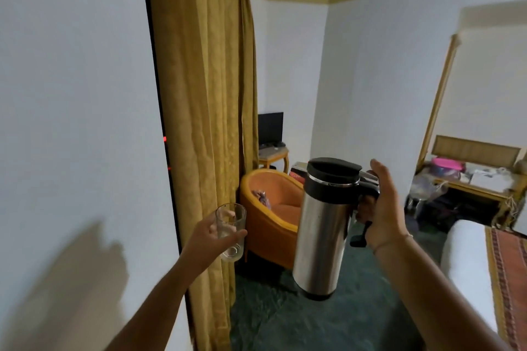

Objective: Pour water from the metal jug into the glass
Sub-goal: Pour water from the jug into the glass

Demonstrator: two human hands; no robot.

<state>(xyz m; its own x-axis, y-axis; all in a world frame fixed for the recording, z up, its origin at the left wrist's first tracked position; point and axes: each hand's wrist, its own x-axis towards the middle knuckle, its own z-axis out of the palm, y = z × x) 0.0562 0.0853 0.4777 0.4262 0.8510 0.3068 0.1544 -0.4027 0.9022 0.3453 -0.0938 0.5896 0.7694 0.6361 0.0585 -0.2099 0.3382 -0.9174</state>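
A tall metal jug (322, 234) with a black lid and black handle hangs in the air right of centre, nearly upright. My right hand (380, 208) grips its handle, thumb raised. To its left, my left hand (206, 238) holds a clear drinking glass (231, 232) around its lower half, tilted slightly. The glass looks almost empty; a little water may lie in it. Jug and glass are apart, with a gap between the spout side and the rim.
A white wall (77, 122) and a gold curtain (202, 108) stand close on the left. An orange armchair (271, 211) sits behind the glass. A bed (470, 262) lies at the right. Green carpet (313, 319) covers the floor.
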